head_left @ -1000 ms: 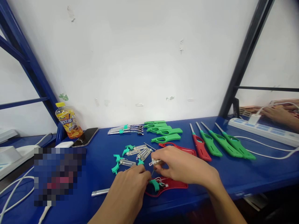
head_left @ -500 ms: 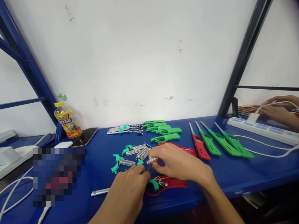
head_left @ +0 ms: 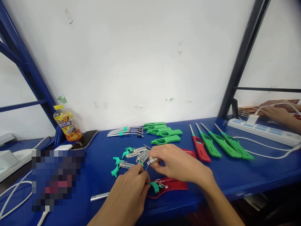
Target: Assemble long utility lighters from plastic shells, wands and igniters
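Observation:
My right hand (head_left: pixel 177 163) pinches a small clear lighter fuel tank (head_left: pixel 154 160), with its metal valve end pointing left. From that end a thin tube (head_left: pixel 147 168) runs down to the closed fingertips of my left hand (head_left: pixel 130 186). Beneath my hands lies an open red lighter half-shell (head_left: pixel 177 184), holding a green trigger (head_left: pixel 155 187) and white wires. Its metal barrel (head_left: pixel 100 196) sticks out left of my left wrist. Another red half-shell (head_left: pixel 190 153) is partly hidden behind my right hand. Loose fuel tanks (head_left: pixel 142 156) and green triggers (head_left: pixel 115 171) lie just beyond my fingers.
Green half-shells (head_left: pixel 168 139) and metal barrels with wires (head_left: pixel 124 131) lie near the wall. Several assembled lighters (head_left: pixel 227 147) rest at right, before a power strip (head_left: pixel 265 131). A bottle (head_left: pixel 67 124) and phone (head_left: pixel 84 140) stand left. Another person's hands (head_left: pixel 277 111) show far right.
The view has shifted slightly. The thin tube below the fuel tank looks more bent, and my left fingertips have moved a little. Both hands keep their grips.

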The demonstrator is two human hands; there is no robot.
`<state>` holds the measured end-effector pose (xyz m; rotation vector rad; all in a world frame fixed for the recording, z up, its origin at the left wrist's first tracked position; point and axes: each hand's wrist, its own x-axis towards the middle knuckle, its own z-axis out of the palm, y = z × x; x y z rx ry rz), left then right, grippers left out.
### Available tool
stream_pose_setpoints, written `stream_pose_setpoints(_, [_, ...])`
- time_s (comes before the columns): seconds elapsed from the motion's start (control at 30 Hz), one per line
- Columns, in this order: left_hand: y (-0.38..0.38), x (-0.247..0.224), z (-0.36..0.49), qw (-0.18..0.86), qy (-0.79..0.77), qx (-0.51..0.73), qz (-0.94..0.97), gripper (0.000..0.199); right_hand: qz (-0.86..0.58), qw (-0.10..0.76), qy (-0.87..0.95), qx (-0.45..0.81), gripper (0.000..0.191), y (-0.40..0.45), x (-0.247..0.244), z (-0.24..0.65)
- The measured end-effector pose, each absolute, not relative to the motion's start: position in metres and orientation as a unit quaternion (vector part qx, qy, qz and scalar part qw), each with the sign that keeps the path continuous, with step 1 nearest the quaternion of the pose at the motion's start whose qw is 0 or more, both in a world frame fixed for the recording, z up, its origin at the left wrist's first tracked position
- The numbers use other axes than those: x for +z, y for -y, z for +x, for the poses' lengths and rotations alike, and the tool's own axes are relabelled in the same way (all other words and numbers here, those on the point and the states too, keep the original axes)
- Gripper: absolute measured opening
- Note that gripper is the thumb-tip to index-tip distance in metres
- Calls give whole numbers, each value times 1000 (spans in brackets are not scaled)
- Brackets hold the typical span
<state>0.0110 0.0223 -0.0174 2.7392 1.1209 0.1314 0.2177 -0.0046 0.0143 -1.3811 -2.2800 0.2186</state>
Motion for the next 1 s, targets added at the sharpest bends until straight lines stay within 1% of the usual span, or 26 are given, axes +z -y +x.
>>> stream_pose_setpoints(0.17, [-26, -15, 5, 103, -354, 78, 926, 26, -505, 233, 827, 80, 30, 5, 14, 219])
stream_pose_setpoints(0.33, [-37, -15, -1, 79, -382, 187, 902, 29, -493, 234, 834, 85, 25, 5, 14, 221])
stream_pose_setpoints(0.4, [-42, -17, 1, 92, -391, 214, 890, 33, -493, 236, 833, 85, 25, 4, 13, 221])
stream_pose_setpoints(0.43, [-44, -18, 2, 107, -393, 214, 888, 33, -493, 237, 832, 85, 25, 4, 13, 221])
stream_pose_setpoints(0.53, [-48, -21, 9, 148, -388, 198, 888, 22, -499, 237, 829, 89, 26, 5, 15, 221])
stream_pose_setpoints(0.57, [-48, -21, 10, 154, -384, 197, 889, 22, -503, 238, 826, 89, 26, 6, 16, 221])
stream_pose_setpoints(0.67, [-47, -22, 11, 154, -385, 212, 885, 26, -522, 234, 814, 97, 29, 9, 19, 224])
stream_pose_setpoints(0.77, [-44, -22, 10, 153, -391, 225, 879, 29, -560, 186, 794, 143, 38, 12, 20, 228])
stream_pose_setpoints(0.83, [-43, -21, 10, 156, -390, 229, 878, 26, -576, 168, 784, 161, 31, 13, 18, 231])
stream_pose_setpoints(0.9, [-43, -21, 11, 159, -386, 234, 878, 24, -573, 174, 785, 159, 20, 12, 17, 233])
stream_pose_setpoints(1.0, [-44, -20, 13, 166, -378, 242, 878, 24, -553, 174, 797, 170, 17, 12, 16, 235])
